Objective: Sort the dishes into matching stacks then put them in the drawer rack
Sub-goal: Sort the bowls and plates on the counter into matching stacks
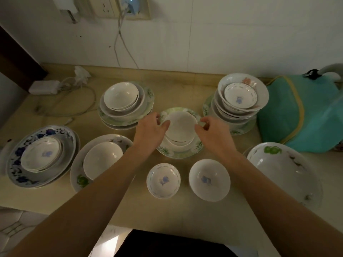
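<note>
Left hand (151,129): grasping left rim of white bowl (181,125).
Right hand (213,129): grasping its right rim.
Bowl: atop green-rimmed plate (178,153).

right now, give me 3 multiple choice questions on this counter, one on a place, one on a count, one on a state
1. Where does the teal bag lie?
A. far right of the counter
B. far left
C. in the middle, under the hands

2. How many small bowls stand singly, on no plate, at the near edge?
A. one
B. two
C. four

3. What are the hands doing?
A. hanging idle off the counter
B. both at the rim of the plain white bowl
C. lifting the blue-patterned plate

Answers:
1 A, it lies by the right stack.
2 B, the dashed-rim bowl and blue-motif bowl.
3 B, the left hand and right hand flank that bowl, fingers curled at its rim.
</note>
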`<state>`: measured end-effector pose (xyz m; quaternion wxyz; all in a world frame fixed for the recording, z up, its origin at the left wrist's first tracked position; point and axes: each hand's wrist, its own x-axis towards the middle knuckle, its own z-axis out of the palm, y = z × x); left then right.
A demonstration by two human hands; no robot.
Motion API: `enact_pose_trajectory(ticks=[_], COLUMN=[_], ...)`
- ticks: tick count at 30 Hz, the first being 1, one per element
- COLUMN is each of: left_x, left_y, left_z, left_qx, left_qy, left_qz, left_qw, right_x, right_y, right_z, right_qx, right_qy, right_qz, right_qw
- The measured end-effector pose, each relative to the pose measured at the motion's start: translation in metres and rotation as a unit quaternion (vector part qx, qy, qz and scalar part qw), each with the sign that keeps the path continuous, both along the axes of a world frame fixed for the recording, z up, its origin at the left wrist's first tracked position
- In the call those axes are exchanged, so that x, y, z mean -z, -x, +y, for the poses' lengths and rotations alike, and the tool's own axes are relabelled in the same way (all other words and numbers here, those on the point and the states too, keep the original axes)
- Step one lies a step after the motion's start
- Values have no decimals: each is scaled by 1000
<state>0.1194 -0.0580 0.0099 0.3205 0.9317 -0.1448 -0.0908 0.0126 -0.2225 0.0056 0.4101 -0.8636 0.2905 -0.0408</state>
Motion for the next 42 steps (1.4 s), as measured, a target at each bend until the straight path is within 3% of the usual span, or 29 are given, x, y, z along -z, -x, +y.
enact_pose_trajectory(ticks=[8, 14, 17, 21, 24, 27, 32, 34, 37, 39, 42], left_x=[12, 15, 13, -2, -17, -28, -24, -17, -6, 0, 3], left_y=[-31, -34, -40, -48, -58, -69, -79, -82, -83, -82, -78], left_z=[-14, -16, -15, -14, -18, -21, -12, -3, 8, 11, 10], left_qx=[51, 58, 44, 29, 8, 8, 65, 61, 24, 0, -29], left_qy=[-127, -129, -50, 64, 107, 91, 45, 77, 101, 141, 202], left_qz=[-34, 6, 89, 173, 237, 322, 345, 344, 329, 343, 370], left_qw=[990, 990, 994, 982, 966, 942, 935, 934, 939, 929, 906], right_x=[24, 28, 24, 9, -7, -15, -17, -10, 11, 22, 32], right_y=[-40, -40, -38, -44, -53, -61, -67, -62, -50, -44, -40], right_z=[-11, -9, -11, -18, -29, -35, -34, -34, -35, -31, -23], right_qx=[-25, -35, -26, 4, 42, 102, 120, 123, 60, 4, -65], right_qy=[103, 123, 105, 16, -114, -291, -401, -367, -130, -48, -9], right_qz=[71, 96, 60, 23, 28, 23, -10, -10, 32, 70, 112], right_qw=[992, 987, 992, 1000, 992, 951, 908, 922, 989, 996, 992])
